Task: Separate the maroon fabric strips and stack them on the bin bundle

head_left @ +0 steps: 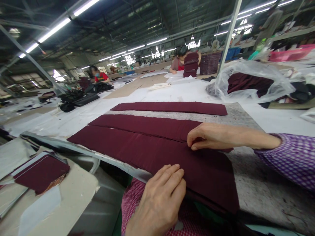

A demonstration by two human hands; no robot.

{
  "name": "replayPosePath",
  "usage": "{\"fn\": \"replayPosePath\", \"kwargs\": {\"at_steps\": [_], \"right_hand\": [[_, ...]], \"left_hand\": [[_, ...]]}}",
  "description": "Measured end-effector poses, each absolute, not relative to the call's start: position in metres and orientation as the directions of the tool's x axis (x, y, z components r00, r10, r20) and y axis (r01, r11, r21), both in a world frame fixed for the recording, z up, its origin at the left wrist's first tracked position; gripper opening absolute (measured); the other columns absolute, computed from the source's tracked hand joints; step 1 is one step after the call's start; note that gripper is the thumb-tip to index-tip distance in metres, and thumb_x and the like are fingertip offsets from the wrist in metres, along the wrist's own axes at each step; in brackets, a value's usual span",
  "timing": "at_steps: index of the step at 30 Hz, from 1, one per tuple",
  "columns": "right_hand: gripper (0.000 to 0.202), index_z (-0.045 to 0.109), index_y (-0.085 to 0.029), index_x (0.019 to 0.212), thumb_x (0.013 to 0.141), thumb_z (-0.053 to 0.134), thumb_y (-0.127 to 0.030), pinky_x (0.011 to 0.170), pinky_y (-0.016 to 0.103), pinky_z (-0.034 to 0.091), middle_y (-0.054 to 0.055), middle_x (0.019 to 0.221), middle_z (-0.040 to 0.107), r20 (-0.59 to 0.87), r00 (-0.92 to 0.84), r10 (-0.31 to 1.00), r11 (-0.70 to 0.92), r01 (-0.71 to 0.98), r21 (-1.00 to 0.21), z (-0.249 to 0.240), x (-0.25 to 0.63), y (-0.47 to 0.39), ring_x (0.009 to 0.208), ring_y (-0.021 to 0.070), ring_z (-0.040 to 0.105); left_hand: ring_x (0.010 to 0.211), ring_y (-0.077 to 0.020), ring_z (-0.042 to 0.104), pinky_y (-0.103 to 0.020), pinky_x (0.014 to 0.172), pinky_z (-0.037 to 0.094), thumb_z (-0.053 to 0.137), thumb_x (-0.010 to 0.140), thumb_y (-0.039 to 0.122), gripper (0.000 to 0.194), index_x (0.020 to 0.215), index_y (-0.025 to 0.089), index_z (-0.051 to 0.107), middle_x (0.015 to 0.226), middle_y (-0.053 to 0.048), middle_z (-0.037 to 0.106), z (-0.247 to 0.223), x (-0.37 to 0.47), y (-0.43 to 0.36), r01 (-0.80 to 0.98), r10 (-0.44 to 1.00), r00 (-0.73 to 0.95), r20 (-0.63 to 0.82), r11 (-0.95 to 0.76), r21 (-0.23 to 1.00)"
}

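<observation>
Three long maroon fabric stacks lie side by side on the table. The widest, the near stack [147, 150], reaches the table's front edge; the middle stack [147, 126] lies right behind it, and the narrow far stack [169, 107] sits apart across a gap. My left hand [162, 196] rests flat at the near stack's front edge, fingers extended and palm down. My right hand [204, 136] is over the seam between near and middle stacks, thumb and fingertips bent together at the cloth. Whatever is between those fingertips is too small to make out.
A grey board [251, 173] lies under the stacks. Clear plastic bags [278, 78] with maroon cloth are at the back right, near a pink basin [292, 53]. A side table [81, 193] at the left holds a maroon piece. Two people work farther back.
</observation>
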State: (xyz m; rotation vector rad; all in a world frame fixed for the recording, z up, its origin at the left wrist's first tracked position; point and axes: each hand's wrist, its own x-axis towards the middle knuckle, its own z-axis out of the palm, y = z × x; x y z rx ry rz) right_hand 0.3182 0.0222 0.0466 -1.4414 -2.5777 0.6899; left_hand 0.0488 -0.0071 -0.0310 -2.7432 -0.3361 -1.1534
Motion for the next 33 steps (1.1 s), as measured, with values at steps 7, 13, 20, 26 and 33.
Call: {"fn": "replayPosePath", "kwargs": {"at_steps": [7,13,20,26,33], "right_hand": [[0.028,0.073,-0.019,0.089,0.094,0.052,-0.037,0.062,0.027,0.041,0.003,0.081,0.072,-0.122,-0.529,0.840,0.447,0.801,-0.398,0.045,0.320,0.022,0.066,0.0164,0.061],[0.028,0.072,-0.019,0.090,0.097,0.051,-0.036,0.062,0.027,0.042,0.002,0.081,0.071,-0.122,-0.543,0.831,0.458,0.792,-0.403,0.047,0.321,0.022,0.068,0.0164,0.062],[0.045,0.069,-0.010,0.123,0.108,0.037,-0.038,0.101,0.037,0.050,0.016,0.128,0.068,0.288,-0.553,0.782,0.623,0.691,-0.366,0.016,0.293,0.009,0.118,0.0238,0.064],[0.065,0.032,-0.002,0.158,0.112,0.023,-0.047,0.128,0.056,0.012,0.018,0.165,0.026,-0.008,-0.745,0.667,0.707,0.637,-0.307,-0.016,0.272,0.001,0.156,0.0270,0.014],[0.064,0.023,-0.020,0.163,0.109,0.038,-0.051,0.127,0.059,0.005,0.010,0.166,0.027,0.056,-0.797,0.601,0.799,0.595,-0.088,-0.012,0.301,0.009,0.155,0.0267,0.015]], "left_hand": [[0.104,-0.0210,0.075,-0.038,0.094,0.064,0.045,0.098,0.007,0.024,0.099,0.011,0.069,0.106,-0.005,0.080,-0.035,0.048,-0.008,0.262,0.148,0.671,0.726,-0.964,-0.046],[0.105,-0.0199,0.074,-0.036,0.096,0.062,0.044,0.098,0.007,0.025,0.101,0.012,0.069,0.108,-0.004,0.079,-0.038,0.047,-0.008,0.260,0.148,0.673,0.725,-0.965,-0.044],[0.104,-0.0187,0.074,-0.036,0.096,0.062,0.046,0.097,0.010,0.024,0.106,0.014,0.068,0.109,-0.004,0.079,-0.036,0.048,-0.012,0.267,0.201,0.689,0.697,-0.964,0.013],[0.107,-0.0195,0.073,-0.038,0.098,0.061,0.045,0.101,0.018,0.030,0.113,0.020,0.072,0.109,-0.005,0.078,-0.047,0.051,-0.015,0.294,0.201,0.658,0.725,-0.956,-0.002],[0.108,-0.0169,0.071,-0.035,0.103,0.056,0.045,0.103,0.017,0.027,0.112,0.019,0.070,0.109,-0.003,0.077,-0.066,0.050,-0.016,0.316,0.236,0.540,0.808,-0.946,0.066]]}}
